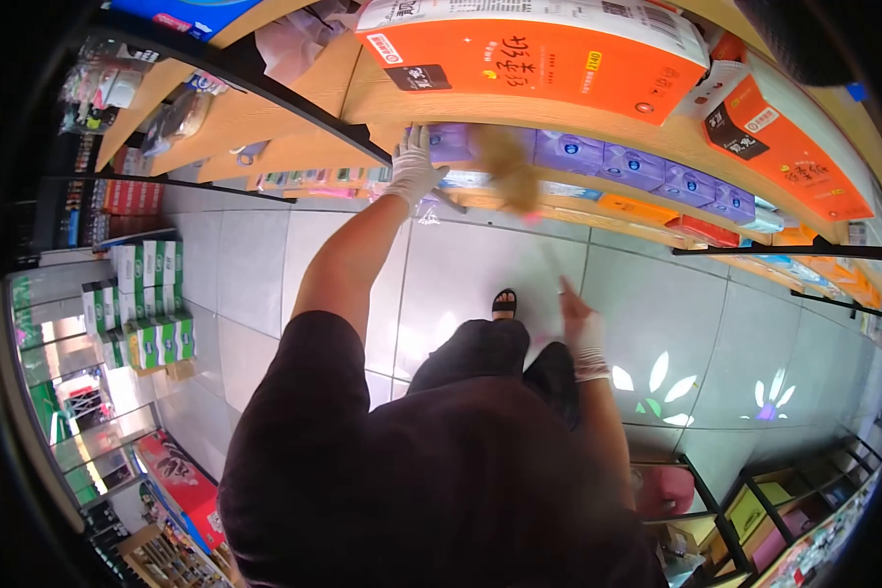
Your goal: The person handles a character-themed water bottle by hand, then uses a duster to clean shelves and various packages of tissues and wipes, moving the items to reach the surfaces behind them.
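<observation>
My left hand (416, 169), in a white glove, is raised to the shelf front beside a black upright. Its fingers are stretched out, with the tips at the end of a row of purple tissue packs (569, 153). My right hand (580, 321), also gloved, is lower and closer to my body, closed around the thin handle of a feather duster (508, 169). The duster's fluffy brown head, smeared by motion, overlaps the purple packs and the shelf edge in this view. A pink spot shows where head and handle meet.
Large orange packs (539, 59) lie on the wooden shelf above. Black metal brackets (784, 252) stick out at the right. Green and white cartons (149, 294) are stacked on the tiled floor (451, 260) to the left. Low black racks (755, 510) stand behind me on the right.
</observation>
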### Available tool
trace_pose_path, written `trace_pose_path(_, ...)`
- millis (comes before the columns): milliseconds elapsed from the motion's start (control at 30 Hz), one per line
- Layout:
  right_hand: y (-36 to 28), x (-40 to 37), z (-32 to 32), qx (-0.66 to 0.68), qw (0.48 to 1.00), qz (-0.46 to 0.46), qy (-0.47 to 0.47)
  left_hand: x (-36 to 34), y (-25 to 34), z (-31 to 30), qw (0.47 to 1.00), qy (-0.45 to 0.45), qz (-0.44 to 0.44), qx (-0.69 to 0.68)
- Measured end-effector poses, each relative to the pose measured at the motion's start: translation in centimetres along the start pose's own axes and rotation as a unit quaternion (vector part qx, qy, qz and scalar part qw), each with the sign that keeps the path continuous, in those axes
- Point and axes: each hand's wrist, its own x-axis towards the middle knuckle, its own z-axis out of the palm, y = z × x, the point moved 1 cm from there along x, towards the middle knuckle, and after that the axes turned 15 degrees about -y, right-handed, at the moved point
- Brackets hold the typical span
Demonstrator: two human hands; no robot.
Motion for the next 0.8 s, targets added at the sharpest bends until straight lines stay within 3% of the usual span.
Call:
trace_pose_path(67, -2.4, -0.3, 0.4, 0.038, 0.999, 0.004, -0.025, 0.8, 0.8, -1.2, 0.989, -0.052, -0.027, 0.134)
trace_pose_path(100, -2.3, -1.0, -0.2, 0.025, 0.995, 0.088, -0.029, 1.8, 0.6, -1.1, 1.0, -0.015, 0.022, 0.011)
trace_pose_path(133, -0.9, -0.9, -0.1, 0.097, 0.987, -0.002, 0.126, 1.9, 1.1, -1.7, 0.998, 0.001, 0.042, 0.053)
trace_pose_path(167, 1.3, -2.0, -0.8, 0.186, 0.959, 0.14, 0.164, 2.1, 1.9, -2.4, 0.997, -0.015, 0.05, 0.06)
trace_pose_path(200, 2.0, -2.8, -2.3, 0.283, 0.896, 0.268, 0.214, 2.1, 2.9, -3.4, 0.996, -0.031, 0.057, 0.068)
trace_pose_path(233, 0.3, -3.0, -4.6, 0.39, 0.825, 0.285, 0.293, 2.2, 3.6, -4.2, 0.993, -0.03, 0.086, 0.072)
trace_pose_path(267, 0.0, -3.1, -5.7, 0.394, 0.814, 0.252, 0.343, 2.3, 4.2, -5.0, 0.99, -0.029, 0.114, 0.077)
trace_pose_path(333, 0.5, -2.6, -5.1, 0.417, 0.801, 0.272, 0.332, 3.1, 4.9, -5.0, 0.984, -0.007, 0.168, 0.064)
trace_pose_path(400, 1.9, -2.7, -1.4, 0.256, 0.91, 0.27, 0.182, 4.7, 4.7, -4.9, 0.974, 0.038, 0.22, 0.029)
trace_pose_path(433, 0.6, -2.5, -0.9, 0.117, 0.971, 0.172, 0.114, 5.1, 5.0, -4.4, 0.972, 0.057, 0.226, 0.027)
trace_pose_path(467, -0.7, -2.4, -0.5, -0.024, 0.997, 0.067, 0.04, 5.3, 5.2, -3.9, 0.97, 0.077, 0.23, 0.025)
trace_pose_path(500, -2.8, -2.2, -1.5, -0.012, 0.993, 0.111, -0.048, 5.6, 5.1, -3.2, 0.967, 0.096, 0.234, 0.025)
trace_pose_path(533, -1.2, -2.5, -0.5, 0.182, 0.976, 0.107, 0.061, 5.8, 4.9, -2.5, 0.964, 0.115, 0.236, 0.028)
trace_pose_path(567, 1.6, -2.8, 1.3, 0.368, 0.909, 0.097, 0.168, 6.0, 4.5, -2.0, 0.962, 0.135, 0.237, 0.032)
trace_pose_path(633, 5.1, -3.7, 0.2, 0.168, 0.939, 0.207, 0.218, 7.5, 3.5, -0.2, 0.959, 0.164, 0.227, 0.031)
trace_pose_path(667, 0.9, -2.7, -3.7, 0.42, 0.834, 0.27, 0.234, 7.2, 3.4, -0.2, 0.964, 0.17, 0.2, 0.037)
trace_pose_path(700, -0.3, -1.7, -5.2, 0.408, 0.826, 0.263, 0.286, 6.4, 3.6, -0.6, 0.968, 0.176, 0.172, 0.04)
trace_pose_path(733, -0.9, -1.5, -6.6, 0.373, 0.854, 0.245, 0.266, 5.4, 3.8, -1.0, 0.972, 0.18, 0.142, 0.043)
trace_pose_path(800, -0.1, -1.3, -7.2, 0.405, 0.851, 0.243, 0.229, 2.5, 3.5, -1.6, 0.97, 0.202, 0.131, 0.027)
